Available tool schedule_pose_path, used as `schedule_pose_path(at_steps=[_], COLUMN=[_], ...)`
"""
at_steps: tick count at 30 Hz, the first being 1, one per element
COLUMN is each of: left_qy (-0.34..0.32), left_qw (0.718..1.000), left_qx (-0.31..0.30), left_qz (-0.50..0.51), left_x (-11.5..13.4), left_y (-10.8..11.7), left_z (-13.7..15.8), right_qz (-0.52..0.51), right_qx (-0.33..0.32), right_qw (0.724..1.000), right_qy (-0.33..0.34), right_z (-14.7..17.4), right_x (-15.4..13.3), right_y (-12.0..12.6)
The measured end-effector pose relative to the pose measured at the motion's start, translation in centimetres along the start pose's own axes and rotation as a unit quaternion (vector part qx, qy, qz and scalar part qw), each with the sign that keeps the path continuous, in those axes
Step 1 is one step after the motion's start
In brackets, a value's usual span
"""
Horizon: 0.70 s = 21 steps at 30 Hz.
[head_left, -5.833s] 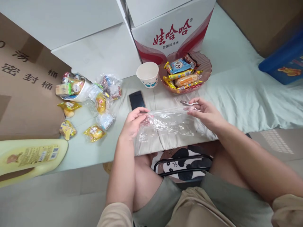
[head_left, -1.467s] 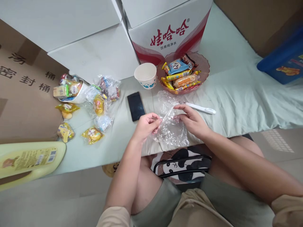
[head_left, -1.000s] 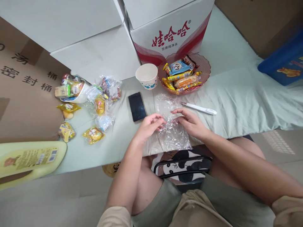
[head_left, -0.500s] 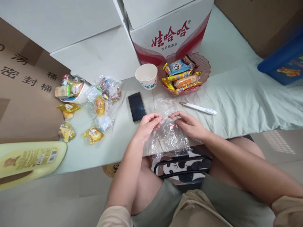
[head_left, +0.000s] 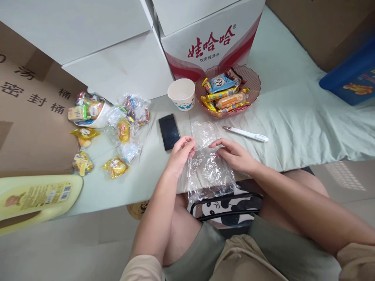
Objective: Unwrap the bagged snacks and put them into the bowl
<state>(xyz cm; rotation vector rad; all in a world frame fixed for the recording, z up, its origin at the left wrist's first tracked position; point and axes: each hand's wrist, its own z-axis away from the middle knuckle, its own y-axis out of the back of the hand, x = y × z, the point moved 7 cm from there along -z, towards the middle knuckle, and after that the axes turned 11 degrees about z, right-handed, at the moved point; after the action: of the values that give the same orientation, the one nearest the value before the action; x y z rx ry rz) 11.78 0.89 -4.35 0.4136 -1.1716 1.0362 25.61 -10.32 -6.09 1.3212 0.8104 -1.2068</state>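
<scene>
A crinkled clear plastic bag (head_left: 215,171) lies at the front edge of the cloth-covered table, its lower end hanging over. My left hand (head_left: 182,154) pinches the bag's edge between thumb and fingertips. From the other side, my right hand (head_left: 233,154) has curled fingers on the bag, which is drawn taut between the two hands. The exact grip of the right fingertips is hard to see through the shiny film. Just left of my left hand lies a black phone (head_left: 169,132). A white utility knife (head_left: 246,134) rests beyond my right hand.
Behind the bag stand a paper cup (head_left: 181,94) and a pink bowl (head_left: 254,84) of packaged snacks. At left, a tipped white cup (head_left: 102,117) holds snacks, with several wrapped ones around it. Cartons (head_left: 211,50) line the back; a yellow jug (head_left: 43,195) stands front left.
My left hand has shifted slightly left, pulling the bag's edge with it and widening the gap between the hands. My right hand has hardly moved.
</scene>
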Motion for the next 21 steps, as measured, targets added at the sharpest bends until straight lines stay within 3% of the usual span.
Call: schedule_pose_path(at_steps=[6,11,16,19,21], left_qy=[0.003,0.083,0.088,0.145,0.143], left_qw=[0.999,0.994,0.992,0.975,0.971], left_qx=[0.038,-0.072,-0.088,-0.166,-0.191], left_qz=[-0.016,-0.004,0.010,0.003,-0.020], left_x=[-0.1,-1.4,-1.4,-2.0,-1.9], left_y=[1.0,-0.5,-0.8,-1.9,-2.2], left_z=[-0.1,0.5,1.0,1.7,1.9], right_qz=[0.001,0.015,0.005,-0.001,-0.012], right_qx=[-0.001,-0.004,-0.004,-0.019,-0.030], right_qw=[1.000,1.000,0.999,0.998,0.997], right_qy=[0.001,0.019,0.031,0.056,0.076], right_z=[0.0,-0.1,0.0,0.2,0.4], right_x=[0.0,-0.2,-0.4,-0.8,-1.2], right_y=[0.0,-0.1,-0.1,-0.3,-0.5])
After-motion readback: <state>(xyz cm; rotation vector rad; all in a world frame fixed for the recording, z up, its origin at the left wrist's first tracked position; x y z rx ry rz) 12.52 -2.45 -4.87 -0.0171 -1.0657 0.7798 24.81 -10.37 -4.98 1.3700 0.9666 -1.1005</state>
